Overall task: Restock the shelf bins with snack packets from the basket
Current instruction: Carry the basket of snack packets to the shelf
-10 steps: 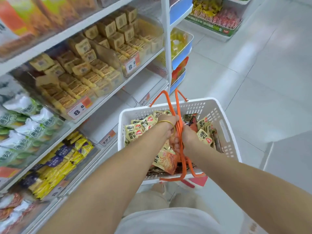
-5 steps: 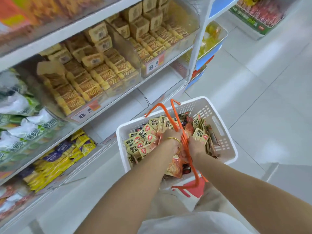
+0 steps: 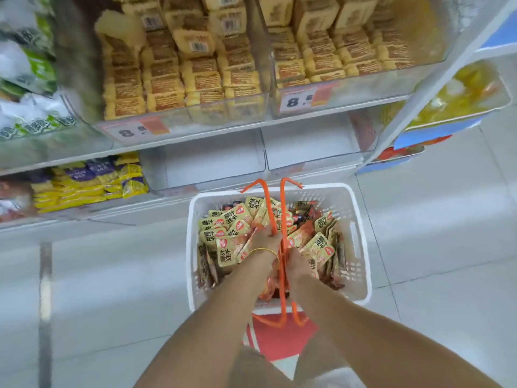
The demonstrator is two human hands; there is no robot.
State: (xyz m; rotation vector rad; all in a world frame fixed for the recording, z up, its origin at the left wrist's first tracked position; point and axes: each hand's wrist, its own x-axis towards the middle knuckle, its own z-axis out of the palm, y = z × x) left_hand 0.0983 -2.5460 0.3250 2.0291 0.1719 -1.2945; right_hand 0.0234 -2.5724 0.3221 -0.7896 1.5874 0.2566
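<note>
Basket (image 3: 355,247) now lower, nearer shelf bins (image 3: 207,166); both hands (image 3: 279,247) grip orange handles (image 3: 282,208) above packets (image 3: 223,233).

A white perforated plastic basket (image 3: 358,247) hangs near centre, full of tan snack packets (image 3: 223,236). Both hands, left hand (image 3: 264,239) and right hand (image 3: 298,261), meet over them at the orange wire handles (image 3: 282,208). Beyond the basket stand two clear empty shelf bins (image 3: 207,166); left of those, yellow packets (image 3: 84,189); on the shelf above, bins of brown square packets (image 3: 179,74).

Single head camera, wide-angle, looking steeply down, close over basket (image 3: 361,275), facing shelf bins (image 3: 212,169).
</note>
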